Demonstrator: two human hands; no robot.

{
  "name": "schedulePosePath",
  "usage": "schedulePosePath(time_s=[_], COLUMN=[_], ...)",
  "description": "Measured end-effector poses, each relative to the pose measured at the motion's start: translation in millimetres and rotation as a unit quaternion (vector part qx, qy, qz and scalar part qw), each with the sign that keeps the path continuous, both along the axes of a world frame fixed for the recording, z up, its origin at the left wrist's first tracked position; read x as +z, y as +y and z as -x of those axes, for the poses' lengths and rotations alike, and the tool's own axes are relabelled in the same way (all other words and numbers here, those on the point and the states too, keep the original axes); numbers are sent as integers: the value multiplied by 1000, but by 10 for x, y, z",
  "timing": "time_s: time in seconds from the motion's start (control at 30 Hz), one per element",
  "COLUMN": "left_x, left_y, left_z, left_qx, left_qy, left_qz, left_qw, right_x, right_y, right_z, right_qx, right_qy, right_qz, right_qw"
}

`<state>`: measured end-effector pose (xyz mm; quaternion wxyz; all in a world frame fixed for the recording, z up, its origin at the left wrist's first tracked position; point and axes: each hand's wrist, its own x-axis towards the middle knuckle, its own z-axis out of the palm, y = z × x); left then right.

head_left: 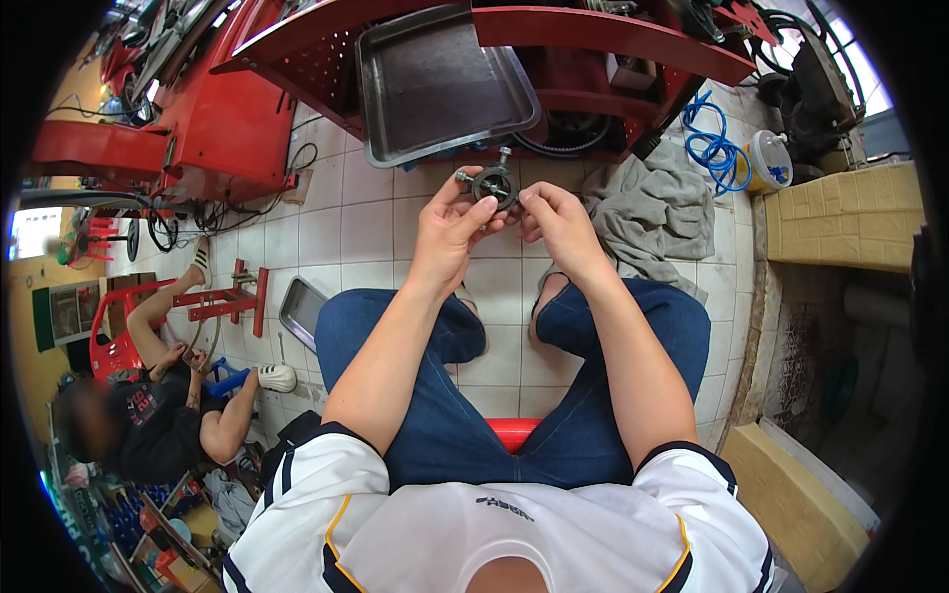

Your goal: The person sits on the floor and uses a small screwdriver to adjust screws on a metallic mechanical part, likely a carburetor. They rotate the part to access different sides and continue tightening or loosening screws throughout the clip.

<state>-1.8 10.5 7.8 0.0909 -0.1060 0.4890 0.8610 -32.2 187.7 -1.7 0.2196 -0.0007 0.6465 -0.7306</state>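
While the left hand point(445, 235) holds the ring point(480, 182) just short of the tray point(435, 84), I see the right hand point(559, 222) at the ring's side, whether gripping I cannot tell. Right of the tray lie a cloth point(650, 215) and a hose point(716, 150); left, a cabinet point(227, 128) and a seated co-worker point(158, 420), over pale tiles point(341, 232).

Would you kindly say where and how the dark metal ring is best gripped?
I would pinch the dark metal ring by its near edge, coming from the near left, much as the left hand has it. The curved rim seems to suit a pinch there, whereas one bolt juts from its far side, another sits at its left, and the right hand is at its right.
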Motion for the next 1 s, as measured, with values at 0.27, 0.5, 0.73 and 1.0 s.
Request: schedulePosePath(time_s=[0.27, 0.5, 0.73, 1.0], left_x=[-18, -30, -43, -42], left_y=[8, 0, -2, -8], left_z=[5, 5, 4, 5], left_qx=[3, 11, 11, 10], left_qy=[-3, 1, -2, 1], left_qz=[-3, 3, 4, 1], left_qw=[1000, 1000, 1000, 1000], right_x=[-84, 4, 6, 18], right_y=[-17, 41, 10, 18], right_z=[-13, 17, -9, 7], right_qx=[-12, 3, -9, 8], right_qy=[39, -25, 23, 6], right_qz=[-5, 8, -9, -8], right_qw=[999, 1000, 1000, 1000])
